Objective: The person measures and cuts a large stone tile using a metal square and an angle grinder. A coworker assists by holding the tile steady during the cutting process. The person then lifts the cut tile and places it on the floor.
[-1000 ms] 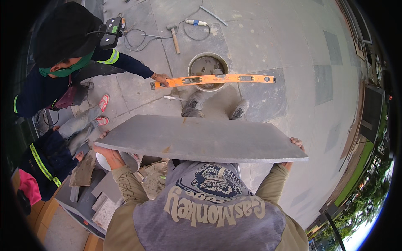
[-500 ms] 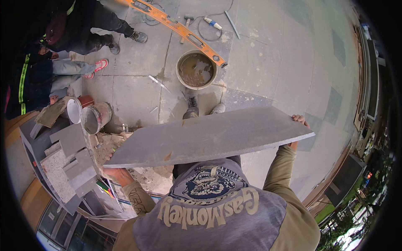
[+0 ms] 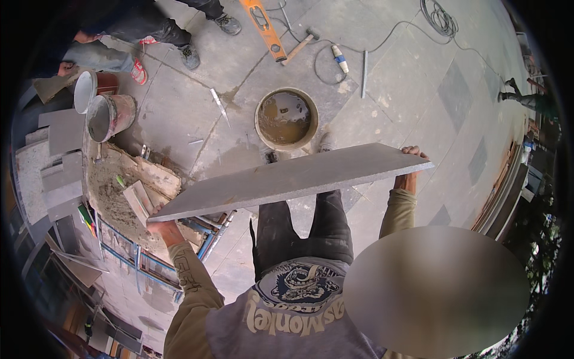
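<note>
I carry a long grey stone slab (image 3: 287, 178) level across my body, its right end farther forward than its left. My left hand (image 3: 164, 226) grips the left end with fingers curled over the edge. My right hand (image 3: 408, 170) is closed round the right end. Just beyond the slab stands a round bucket (image 3: 286, 116) of murky liquid. My dark trousers (image 3: 275, 233) show beneath the slab, and part of the slab's far side hides my feet. A large blurred oval covers the lower right of the view.
Co-workers' legs (image 3: 188, 45) are at upper left, another's (image 3: 520, 96) far right. An orange level (image 3: 263, 27), hammer (image 3: 305, 42) and cables (image 3: 439, 18) lie beyond the bucket. Two buckets (image 3: 110, 122), tile pieces (image 3: 63, 131), a mortar board (image 3: 113, 197) and blue-railed frame (image 3: 137, 251) are at left.
The co-worker with the orange level has moved away to the top left, the level swinging from crosswise to lengthwise. My view has shifted, showing more floor ahead. The slab's right end sits farther forward.
</note>
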Demonstrator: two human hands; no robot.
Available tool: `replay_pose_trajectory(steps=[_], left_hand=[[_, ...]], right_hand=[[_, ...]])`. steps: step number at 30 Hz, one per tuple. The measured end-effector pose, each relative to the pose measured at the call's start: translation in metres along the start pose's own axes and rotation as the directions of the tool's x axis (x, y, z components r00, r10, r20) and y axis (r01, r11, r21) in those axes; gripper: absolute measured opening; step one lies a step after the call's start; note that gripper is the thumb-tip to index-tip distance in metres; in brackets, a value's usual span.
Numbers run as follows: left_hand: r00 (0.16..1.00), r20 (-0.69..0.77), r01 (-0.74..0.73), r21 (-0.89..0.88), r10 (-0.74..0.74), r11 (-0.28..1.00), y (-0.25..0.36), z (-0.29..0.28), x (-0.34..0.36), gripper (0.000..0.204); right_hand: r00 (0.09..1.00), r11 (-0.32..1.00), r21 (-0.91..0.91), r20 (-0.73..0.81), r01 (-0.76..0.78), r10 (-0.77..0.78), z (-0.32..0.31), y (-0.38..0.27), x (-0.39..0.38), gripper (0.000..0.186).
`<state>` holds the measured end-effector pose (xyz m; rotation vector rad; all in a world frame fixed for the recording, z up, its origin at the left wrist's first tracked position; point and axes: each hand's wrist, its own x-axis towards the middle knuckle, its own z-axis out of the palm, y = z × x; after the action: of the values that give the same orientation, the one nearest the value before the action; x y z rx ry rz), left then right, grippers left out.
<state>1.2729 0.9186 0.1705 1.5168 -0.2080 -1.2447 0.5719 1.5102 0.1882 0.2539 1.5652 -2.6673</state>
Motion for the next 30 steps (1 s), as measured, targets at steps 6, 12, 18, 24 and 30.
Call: replay_pose_trajectory(steps=[6,12,18,24,30], left_hand=[[0.921,-0.387,0.041,-0.005,-0.040,0.999,-0.090,0.041,0.040,0.061],[0.926,-0.367,0.155,0.150,-0.091,0.976,-0.131,0.107,0.062,0.064],[0.990,-0.138,0.075,0.537,0.000,0.840,-0.107,0.083,0.142,0.071],[0.943,-0.034,0.304,0.486,-0.330,0.819,-0.255,0.150,0.181,0.076],[0.986,0.048,0.088,0.666,-0.161,0.741,-0.278,0.152,0.175,0.080]], right_hand=[[0.987,0.894,-0.421,-0.108,-0.154,0.120,0.068,0.087,0.143,0.018],[0.892,0.854,-0.366,-0.396,-0.370,0.217,0.148,0.206,0.230,0.061],[0.922,0.492,-0.834,-0.050,-0.249,0.383,0.200,0.340,0.229,0.076],[0.633,0.360,-0.633,0.762,0.685,0.134,0.103,0.404,0.333,0.058],[0.754,0.166,-0.938,0.343,0.303,0.560,0.126,0.404,0.304,0.068]])
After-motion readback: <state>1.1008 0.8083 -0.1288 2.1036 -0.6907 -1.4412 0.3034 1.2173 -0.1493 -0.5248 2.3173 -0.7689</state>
